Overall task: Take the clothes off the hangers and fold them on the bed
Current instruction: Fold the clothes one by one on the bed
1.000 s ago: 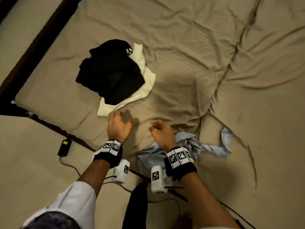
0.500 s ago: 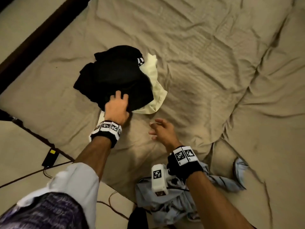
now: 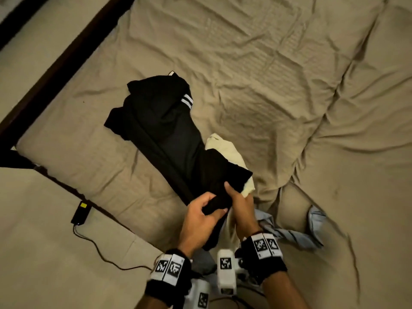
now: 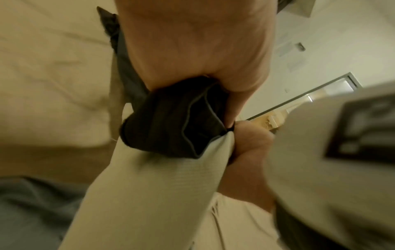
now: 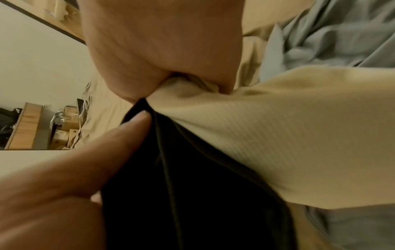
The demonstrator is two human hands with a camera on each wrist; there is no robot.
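The left hand (image 3: 201, 216) covers the near end of the black garment (image 3: 169, 134), so how its fingers lie under the cloth cannot be told from the head view. Most of the cream garment (image 3: 225, 148) is hidden beneath the black one and behind the right hand (image 3: 242, 209). The blue shirt (image 3: 289, 234) is partly hidden behind the right wrist. Both forearms are cut off by the bottom edge. The left wrist view is blurred at its right side.
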